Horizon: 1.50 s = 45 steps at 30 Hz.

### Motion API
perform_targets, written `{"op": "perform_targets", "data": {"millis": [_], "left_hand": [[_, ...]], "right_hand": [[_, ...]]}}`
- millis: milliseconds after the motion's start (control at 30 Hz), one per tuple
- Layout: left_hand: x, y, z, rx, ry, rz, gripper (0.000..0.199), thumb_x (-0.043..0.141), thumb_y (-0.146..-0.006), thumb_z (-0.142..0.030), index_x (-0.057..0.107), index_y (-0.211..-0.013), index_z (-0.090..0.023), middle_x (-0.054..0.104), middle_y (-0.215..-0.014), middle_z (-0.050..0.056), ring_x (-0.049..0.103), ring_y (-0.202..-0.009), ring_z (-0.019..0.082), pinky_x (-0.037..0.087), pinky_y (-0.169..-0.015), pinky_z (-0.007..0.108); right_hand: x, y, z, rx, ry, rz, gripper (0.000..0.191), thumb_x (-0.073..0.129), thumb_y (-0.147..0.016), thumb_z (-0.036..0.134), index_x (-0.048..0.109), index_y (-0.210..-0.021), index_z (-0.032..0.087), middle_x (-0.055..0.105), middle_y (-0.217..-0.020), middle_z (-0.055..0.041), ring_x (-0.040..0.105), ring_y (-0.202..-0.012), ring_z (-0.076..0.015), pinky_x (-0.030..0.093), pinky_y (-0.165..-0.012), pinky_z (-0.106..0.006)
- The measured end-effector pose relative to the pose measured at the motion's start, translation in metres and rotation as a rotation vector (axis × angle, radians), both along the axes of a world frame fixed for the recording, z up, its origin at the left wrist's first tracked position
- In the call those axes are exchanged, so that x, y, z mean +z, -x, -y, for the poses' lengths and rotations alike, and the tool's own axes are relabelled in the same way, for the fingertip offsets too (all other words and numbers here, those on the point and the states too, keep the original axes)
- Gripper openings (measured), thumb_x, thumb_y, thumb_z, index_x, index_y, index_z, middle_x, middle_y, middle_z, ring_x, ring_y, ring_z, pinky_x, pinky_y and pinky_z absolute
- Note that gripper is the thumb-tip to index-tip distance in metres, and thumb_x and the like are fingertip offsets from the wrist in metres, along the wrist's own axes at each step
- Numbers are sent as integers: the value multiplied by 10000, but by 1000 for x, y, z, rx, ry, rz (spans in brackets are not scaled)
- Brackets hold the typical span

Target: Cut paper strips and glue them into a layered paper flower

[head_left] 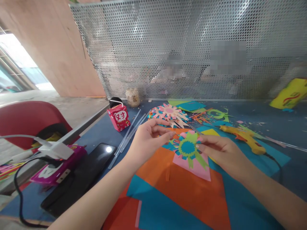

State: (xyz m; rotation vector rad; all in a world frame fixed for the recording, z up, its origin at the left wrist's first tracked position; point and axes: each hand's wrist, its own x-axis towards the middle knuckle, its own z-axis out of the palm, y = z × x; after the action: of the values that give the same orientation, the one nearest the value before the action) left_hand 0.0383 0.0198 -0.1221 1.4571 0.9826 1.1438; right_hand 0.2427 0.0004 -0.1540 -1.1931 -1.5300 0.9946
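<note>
A paper rosette (188, 148) with a blue centre, a green fringed ring and two green ribbon tails is pinched at its right edge by my right hand (219, 148). It is held over a pink paper piece (192, 167) and an orange sheet (155, 166). My left hand (152, 137) is just left of the rosette, its thumb and fingers drawn together in a pinch; whatever they hold, if anything, is too small to make out. Behind the hands lie more fringed rosettes (168, 110) in pink and cream, partly overlapping.
A yellow glue gun (249, 139) lies right on blue paper (275, 163). Clear glue sticks (127, 135), a red drink box (119, 118), a jar (132, 97), a phone (79, 179) and a purple power strip (59, 167) are left. A perforated metal panel (148, 41) stands behind.
</note>
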Motion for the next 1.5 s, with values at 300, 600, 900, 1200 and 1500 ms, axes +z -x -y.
{"op": "perform_targets", "data": {"millis": [300,600,900,1200,1500], "left_hand": [[0,1,0,-46,-1,-20,335,721,-675,-306,581,-941,-159,707,-751,26,654,-683,135,501,-611,229],[0,0,0,-76,75,71,299,731,-667,-240,589,-916,-156,698,-704,-6,643,-626,101,498,-594,202],[8,3,1,-103,81,80,366,694,-708,-325,580,-1019,-170,677,-826,26,626,-759,130,473,-664,238],[11,5,8,-303,340,-49,429,642,-724,-446,550,-1061,-196,644,-893,51,601,-781,163,456,-657,294],[9,-1,8,-291,394,-45,413,660,-727,-264,529,-1108,-169,654,-833,47,602,-743,143,481,-629,277]], "right_hand": [[1,0,1,21,61,-72,144,700,-660,392,658,-667,254,650,-731,18,613,-699,-138,537,-667,-239],[1,-2,1,22,49,-11,174,695,-661,410,646,-662,243,655,-727,9,620,-713,-155,532,-648,-245],[5,-9,4,-122,-728,445,55,596,-798,208,628,-827,242,682,-796,-7,629,-713,-151,493,-645,-287],[8,-29,25,-61,-1529,1242,245,489,-871,128,665,-1014,220,705,-944,-9,633,-871,-192,413,-716,-354],[17,-27,29,48,-1603,1396,325,376,-900,113,671,-1000,203,695,-1010,-7,622,-884,-169,436,-676,-328]]}}
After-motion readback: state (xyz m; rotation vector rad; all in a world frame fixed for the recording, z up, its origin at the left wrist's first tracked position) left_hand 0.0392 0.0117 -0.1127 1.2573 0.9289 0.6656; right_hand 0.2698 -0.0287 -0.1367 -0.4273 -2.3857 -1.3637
